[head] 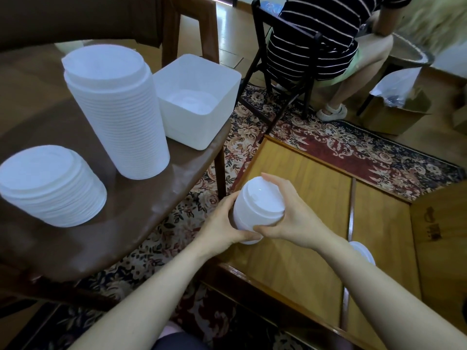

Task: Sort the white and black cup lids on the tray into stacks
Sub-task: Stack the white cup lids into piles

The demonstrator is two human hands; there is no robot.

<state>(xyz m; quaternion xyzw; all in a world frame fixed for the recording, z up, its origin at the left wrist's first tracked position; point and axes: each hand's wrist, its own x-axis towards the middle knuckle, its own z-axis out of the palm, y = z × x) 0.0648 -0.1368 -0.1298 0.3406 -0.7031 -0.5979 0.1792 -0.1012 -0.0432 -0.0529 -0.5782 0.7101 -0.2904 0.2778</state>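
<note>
Both my left hand [222, 223] and right hand [288, 221] clasp a short stack of white lids [257, 210] above the wooden tray [316, 173]; two white stacks [118, 109] already stand on the table [151, 205], one stray lid [364, 251] seemingly left; no black lids visible.

A white square plastic bin [197, 102] stood at the far right edge of the dark brown round wooden table [141, 213]. Beneath lay a floral patterned rug [341, 145]. Beyond it a person in a black striped top [321, 29] sat on a black wooden chair [275, 61]. A brown cardboard box [394, 114] holding a clear plastic bag [396, 84] rested on the floor at right.
</note>
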